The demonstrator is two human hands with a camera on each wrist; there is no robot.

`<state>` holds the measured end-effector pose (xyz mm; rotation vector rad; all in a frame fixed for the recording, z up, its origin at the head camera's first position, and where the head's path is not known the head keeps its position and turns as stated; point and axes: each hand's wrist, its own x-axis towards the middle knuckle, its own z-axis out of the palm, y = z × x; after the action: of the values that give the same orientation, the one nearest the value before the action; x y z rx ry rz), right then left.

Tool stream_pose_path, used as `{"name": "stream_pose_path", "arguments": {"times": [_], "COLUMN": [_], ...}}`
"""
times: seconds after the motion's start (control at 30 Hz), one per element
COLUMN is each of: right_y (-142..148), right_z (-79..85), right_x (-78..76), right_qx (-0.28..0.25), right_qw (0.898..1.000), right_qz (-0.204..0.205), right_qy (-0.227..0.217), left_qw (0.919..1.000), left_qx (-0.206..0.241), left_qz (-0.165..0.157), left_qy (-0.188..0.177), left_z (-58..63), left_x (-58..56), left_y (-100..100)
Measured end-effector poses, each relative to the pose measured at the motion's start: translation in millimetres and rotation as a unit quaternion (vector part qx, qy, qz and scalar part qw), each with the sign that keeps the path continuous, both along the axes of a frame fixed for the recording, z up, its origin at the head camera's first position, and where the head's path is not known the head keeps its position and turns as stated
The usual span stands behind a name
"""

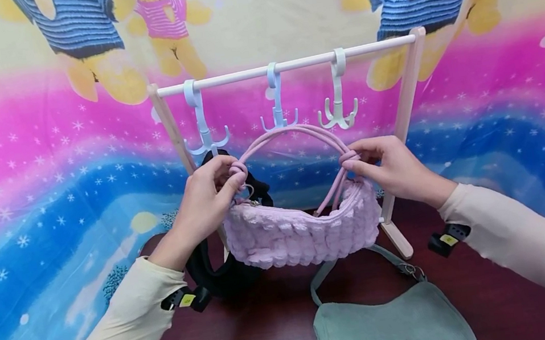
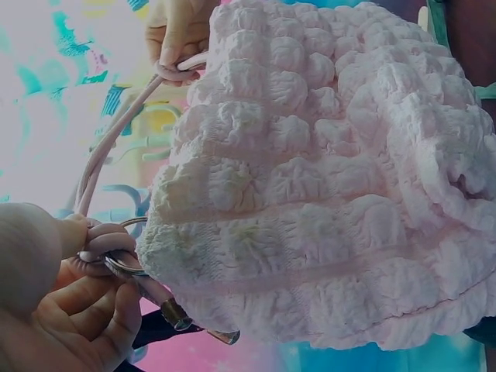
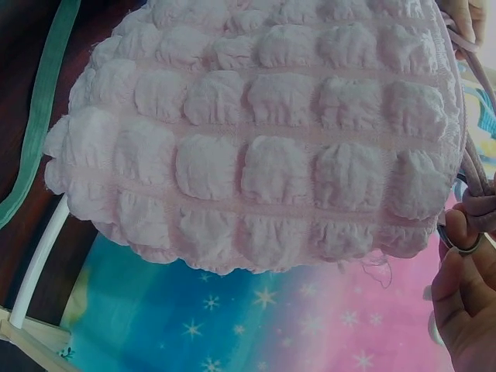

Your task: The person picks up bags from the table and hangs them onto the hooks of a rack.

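A pink puffy handbag (image 1: 302, 235) hangs in the air between both hands, in front of a wooden rack. My left hand (image 1: 210, 192) pinches the knot at the left end of its corded handle (image 1: 293, 130). At the right end, my right hand (image 1: 391, 166) pinches the other knot. The handle arches upward between them. In the left wrist view, metal rings (image 2: 128, 263) show by the left fingers. The bag's puckered side (image 3: 271, 132) fills most of the right wrist view. Three hook hangers hang behind: a pale blue one (image 1: 202, 122), a middle blue one (image 1: 276, 97) and a whitish one (image 1: 338, 92).
The hangers sit on the rack's white rail (image 1: 249, 74). A black bag (image 1: 224, 277) hangs at the left, partly hidden by my left hand and the pink bag. A green bag (image 1: 391, 324) lies on the dark table (image 1: 252, 333), its strap toward the rack. A printed cloth (image 1: 52, 222) stands behind.
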<state>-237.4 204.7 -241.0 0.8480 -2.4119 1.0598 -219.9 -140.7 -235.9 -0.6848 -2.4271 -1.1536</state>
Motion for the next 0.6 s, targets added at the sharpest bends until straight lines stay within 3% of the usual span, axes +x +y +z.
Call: {"name": "stream_pose_path", "arguments": {"times": [0.6], "right_y": [-5.7], "right_z": [6.1], "right_x": [-2.6], "right_qx": [-0.002], "right_qw": [0.999], "right_qz": [-0.025], "right_qy": [0.023], "left_qw": [0.9999], "left_qx": [0.008], "left_qz": [-0.002], "left_qy": [0.009], "left_z": [7.2], "left_x": [-0.7], "left_y": [2.0]}}
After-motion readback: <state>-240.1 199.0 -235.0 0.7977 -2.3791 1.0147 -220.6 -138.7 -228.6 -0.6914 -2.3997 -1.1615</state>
